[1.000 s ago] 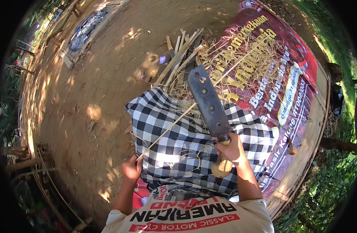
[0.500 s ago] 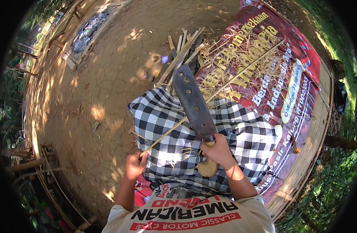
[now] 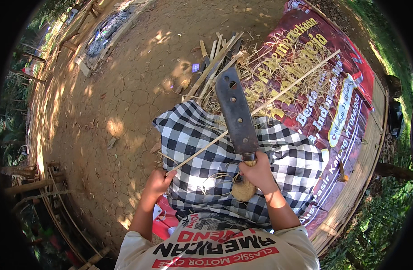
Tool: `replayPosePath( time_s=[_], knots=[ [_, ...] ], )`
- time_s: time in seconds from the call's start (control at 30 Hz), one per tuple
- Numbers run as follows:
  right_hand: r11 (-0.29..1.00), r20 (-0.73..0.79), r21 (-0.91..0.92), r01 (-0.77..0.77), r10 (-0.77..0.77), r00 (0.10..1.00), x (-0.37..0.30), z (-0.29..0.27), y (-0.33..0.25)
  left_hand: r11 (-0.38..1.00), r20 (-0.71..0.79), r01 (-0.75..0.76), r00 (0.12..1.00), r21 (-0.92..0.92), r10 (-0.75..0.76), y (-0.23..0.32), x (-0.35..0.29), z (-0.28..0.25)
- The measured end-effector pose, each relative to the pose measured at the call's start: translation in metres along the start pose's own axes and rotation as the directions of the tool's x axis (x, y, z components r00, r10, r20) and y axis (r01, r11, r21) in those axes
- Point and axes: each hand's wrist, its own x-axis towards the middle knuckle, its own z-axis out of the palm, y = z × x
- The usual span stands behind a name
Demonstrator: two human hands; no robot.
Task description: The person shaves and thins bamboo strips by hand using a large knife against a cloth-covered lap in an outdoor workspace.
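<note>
My right hand (image 3: pixel 259 171) is wrapped round the wooden handle of a machete (image 3: pixel 237 110), whose wide dark blade with several holes points away from me. In my left hand (image 3: pixel 159 182) is one end of a long thin bamboo strip (image 3: pixel 296 81). The strip slants up to the right and passes behind the blade, its far end over the banner. Whether blade and strip touch, I cannot tell. Beneath both lies a black-and-white checked cloth (image 3: pixel 193 135) across my lap, with a few curled shavings (image 3: pixel 217 180) on it.
Pale shavings (image 3: pixel 301 63) are heaped on a dark red printed banner (image 3: pixel 305 139) at the right. Split bamboo pieces (image 3: pixel 213 63) lie bundled beyond the cloth. A bamboo platform edge (image 3: pixel 350 189) runs along the right. Cracked bare earth (image 3: pixel 121 103) spreads leftward, with a wood-framed ash pit (image 3: pixel 109 31) at far left.
The machete has shifted slightly right and stands a little more upright. My left hand and the strip have also moved slightly right in the picture. Both grips stay the same.
</note>
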Motion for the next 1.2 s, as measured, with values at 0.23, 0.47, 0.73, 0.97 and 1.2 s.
replayPosePath(
  time_s=[0.23, 0.47, 0.73, 0.97, 1.2],
  knots=[
    [0.995, 0.19, -0.089, -0.049, 0.065, 0.98, -0.011, -0.012, -0.007, 0.993, -0.187, -0.092, 0.977, 0.069, 0.104, -0.01, -0.007, 0.017],
    [0.999, 0.155, -0.025, -0.038, 0.041, 0.987, -0.009, 0.001, 0.002, 0.995, -0.16, -0.084, 0.983, 0.045, 0.09, -0.008, -0.004, 0.017],
    [0.998, 0.197, -0.02, -0.063, 0.066, 0.978, -0.007, -0.004, -0.002, 0.996, -0.202, -0.059, 0.977, 0.073, 0.073, -0.016, -0.009, 0.024],
    [0.962, 0.327, -0.162, 0.222, -0.16, 0.931, -0.018, 0.007, 0.001, 0.967, -0.333, -0.161, 0.917, 0.2, 0.221, -0.004, -0.013, 0.03],
    [0.954, 0.199, 0.213, -0.212, 0.17, 0.965, -0.012, -0.006, -0.006, 0.998, -0.213, -0.053, 0.976, -0.027, 0.046, 0.054, -0.012, 0.014]
  ],
)
